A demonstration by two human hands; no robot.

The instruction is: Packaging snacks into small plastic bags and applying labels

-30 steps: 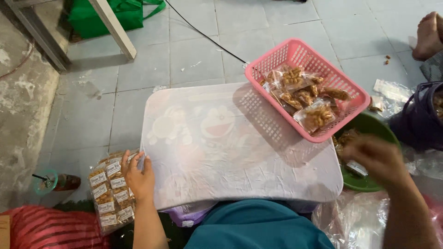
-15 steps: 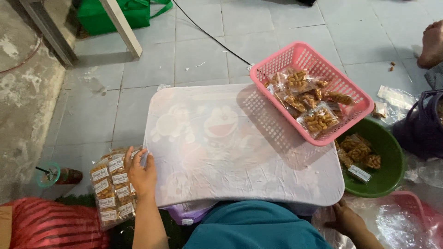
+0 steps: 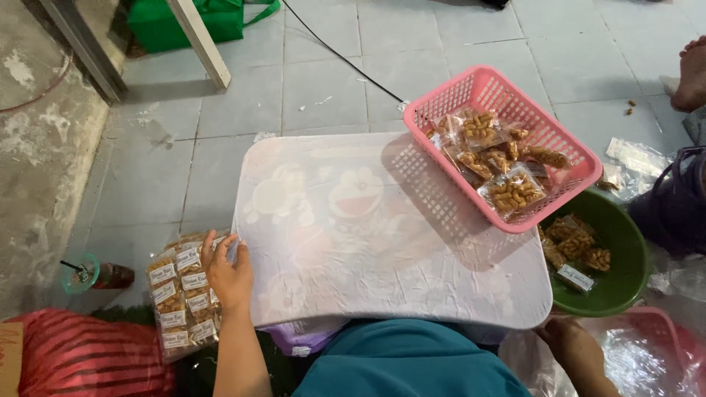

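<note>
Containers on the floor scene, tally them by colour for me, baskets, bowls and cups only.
Pink basket: 1
Green bowl: 1
Green-lidded cup: 1
Total: 3

A low white tray table [image 3: 368, 242] with rounded corners stands on a grey tiled floor [image 3: 309, 81]. A pink plastic basket [image 3: 566, 191] of bagged snacks rests on its far right corner, overhanging the edge. A green bowl [image 3: 625, 265] sits on the floor just beside the table.
</note>
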